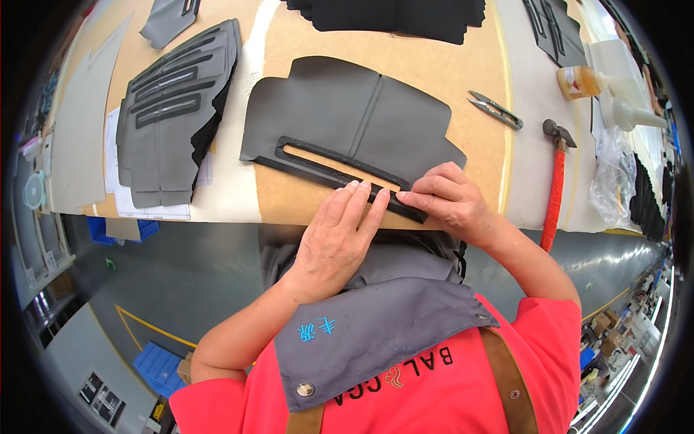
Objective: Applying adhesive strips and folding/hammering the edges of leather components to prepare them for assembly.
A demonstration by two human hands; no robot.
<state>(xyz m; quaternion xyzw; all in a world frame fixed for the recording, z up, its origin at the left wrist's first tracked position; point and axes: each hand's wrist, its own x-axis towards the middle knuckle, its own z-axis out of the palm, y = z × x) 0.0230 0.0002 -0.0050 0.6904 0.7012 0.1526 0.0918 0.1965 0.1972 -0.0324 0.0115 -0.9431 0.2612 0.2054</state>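
A grey leather-like panel (325, 101) lies flat on the table in front of me. A seam runs across its middle, and near its close edge is a long slot framed in black. Along that edge runs a black strip (303, 172). My left hand (336, 235) lies with its fingers stretched out flat on the strip, beside the slot. At the strip's right end, my right hand (452, 202) pinches the panel's edge between thumb and bent fingers. The fingers hide part of the panel's lower right corner.
Left of the panel lies a stack of similar slotted grey panels (163, 155). Black pieces (390, 16) lie at the far edge. To the right are thread snips (499, 112), a red-handled hammer (555, 181), a jar of amber liquid (578, 82) and a clear plastic bag (612, 184).
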